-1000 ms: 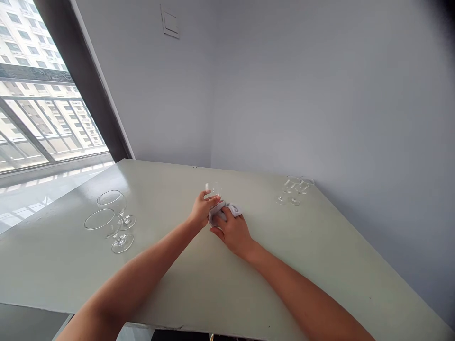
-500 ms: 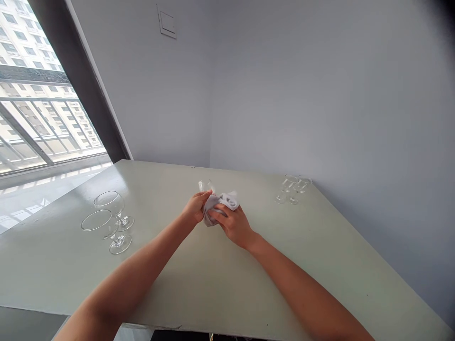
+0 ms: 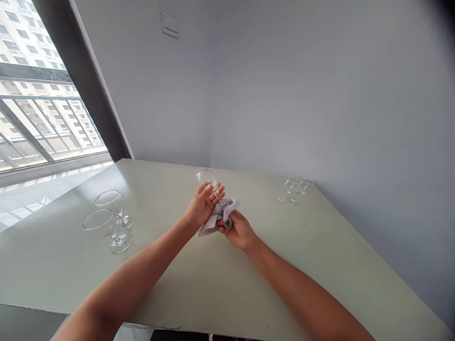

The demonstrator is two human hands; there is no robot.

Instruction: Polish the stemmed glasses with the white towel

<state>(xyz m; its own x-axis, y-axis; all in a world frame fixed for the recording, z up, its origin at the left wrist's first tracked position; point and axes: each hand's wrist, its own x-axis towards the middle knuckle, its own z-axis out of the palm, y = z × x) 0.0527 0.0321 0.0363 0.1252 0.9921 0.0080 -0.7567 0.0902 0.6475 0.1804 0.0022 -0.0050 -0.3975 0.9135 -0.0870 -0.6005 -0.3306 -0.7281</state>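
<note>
A clear stemmed glass point(image 3: 206, 177) is tilted over the middle of the table, its bowl pointing up and away to the left. My left hand point(image 3: 205, 203) cradles it near the stem, palm turned up and fingers curled around it. My right hand point(image 3: 239, 227) grips a pale grey cloth point(image 3: 209, 227), which wraps about the foot of the glass and hangs down between the two hands. Part of the foot is hidden by the cloth.
Two stemmed glasses point(image 3: 121, 243) stand upright on the table point(image 3: 220, 289) at the left. Two more glasses point(image 3: 300, 187) are upright at the right, near the far edge and the wall. A window lies beyond the left side.
The left hand has turned palm up and its fingers have loosened, showing more of the glass. The cloth has slid lower and spread out; the right hand has shifted slightly down.
</note>
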